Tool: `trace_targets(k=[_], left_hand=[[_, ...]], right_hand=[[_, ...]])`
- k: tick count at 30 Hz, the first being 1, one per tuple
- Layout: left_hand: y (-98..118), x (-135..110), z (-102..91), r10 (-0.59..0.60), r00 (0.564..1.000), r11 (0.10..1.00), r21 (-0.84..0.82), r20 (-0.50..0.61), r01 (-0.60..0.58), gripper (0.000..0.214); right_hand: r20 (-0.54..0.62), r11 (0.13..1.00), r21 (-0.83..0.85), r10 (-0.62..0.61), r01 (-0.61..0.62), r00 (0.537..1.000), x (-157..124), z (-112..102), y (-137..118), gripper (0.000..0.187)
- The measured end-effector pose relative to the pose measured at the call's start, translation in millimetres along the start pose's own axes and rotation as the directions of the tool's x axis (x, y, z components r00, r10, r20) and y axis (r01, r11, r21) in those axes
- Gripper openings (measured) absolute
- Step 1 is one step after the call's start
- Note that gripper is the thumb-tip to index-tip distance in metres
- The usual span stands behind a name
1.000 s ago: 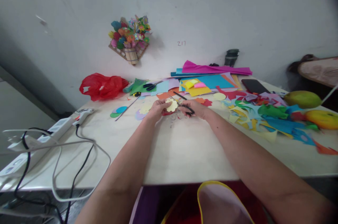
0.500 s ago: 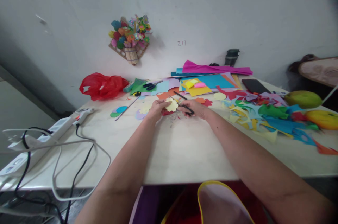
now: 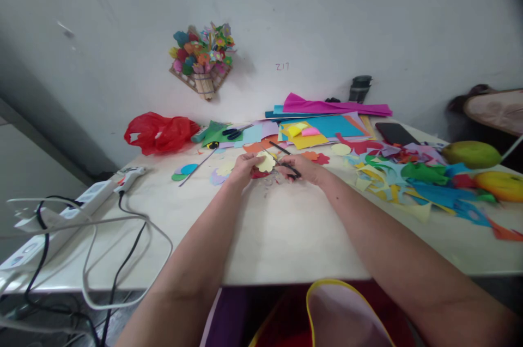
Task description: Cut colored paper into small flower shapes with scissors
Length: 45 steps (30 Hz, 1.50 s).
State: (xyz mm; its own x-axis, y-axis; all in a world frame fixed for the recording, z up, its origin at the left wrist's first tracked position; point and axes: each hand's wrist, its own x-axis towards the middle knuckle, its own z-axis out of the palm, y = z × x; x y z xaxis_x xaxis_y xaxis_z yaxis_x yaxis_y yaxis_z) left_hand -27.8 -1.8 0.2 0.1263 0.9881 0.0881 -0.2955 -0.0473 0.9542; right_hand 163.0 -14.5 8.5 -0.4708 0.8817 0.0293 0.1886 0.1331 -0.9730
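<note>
Between the fingers of my left hand (image 3: pixel 244 168) is a pale yellow paper flower (image 3: pixel 267 162) with a scalloped edge. My right hand (image 3: pixel 304 168) grips black-handled scissors (image 3: pixel 293 171), their blades pointing left beside the flower's right edge. Below the flower a bit of red paper (image 3: pixel 258 174) and tiny scraps show on the table. Orange and red paper flowers (image 3: pixel 322 158) lie just beyond my right hand. Left of my left hand rest pale purple and yellow flower cutouts (image 3: pixel 218 175), partly hidden by it.
Colourful paper scraps (image 3: pixel 408 172) are heaped at the right, near a phone (image 3: pixel 395 133) and two mangoes (image 3: pixel 472 154). Coloured sheets (image 3: pixel 339 125) and a second pair of scissors (image 3: pixel 232 132) lie at the back. A red plastic bag (image 3: pixel 161 132) and a corded power strip (image 3: pixel 92 197) occupy the left.
The view has shifted very slightly. Both hands stay in nearly the same place, with the flower and the scissors held as before.
</note>
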Motion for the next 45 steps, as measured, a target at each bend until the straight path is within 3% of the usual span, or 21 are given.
trace_targets(k=[17,45], left_hand=[[-2.3,1.3,0.9,-0.012,1.0,1.0,-0.006,-0.007,0.012,0.031],[0.2,0.1,-2.1,0.016,0.999,1.0,-0.012,-0.03,-0.017,0.029]], right_hand=[[-0.011,0.996,0.013,-0.083,0.083,0.997,10.2,-1.9,15.0,0.033],[-0.007,0.997,0.075,-0.022,0.022,1.0,8.7,-2.4,8.3,0.026]])
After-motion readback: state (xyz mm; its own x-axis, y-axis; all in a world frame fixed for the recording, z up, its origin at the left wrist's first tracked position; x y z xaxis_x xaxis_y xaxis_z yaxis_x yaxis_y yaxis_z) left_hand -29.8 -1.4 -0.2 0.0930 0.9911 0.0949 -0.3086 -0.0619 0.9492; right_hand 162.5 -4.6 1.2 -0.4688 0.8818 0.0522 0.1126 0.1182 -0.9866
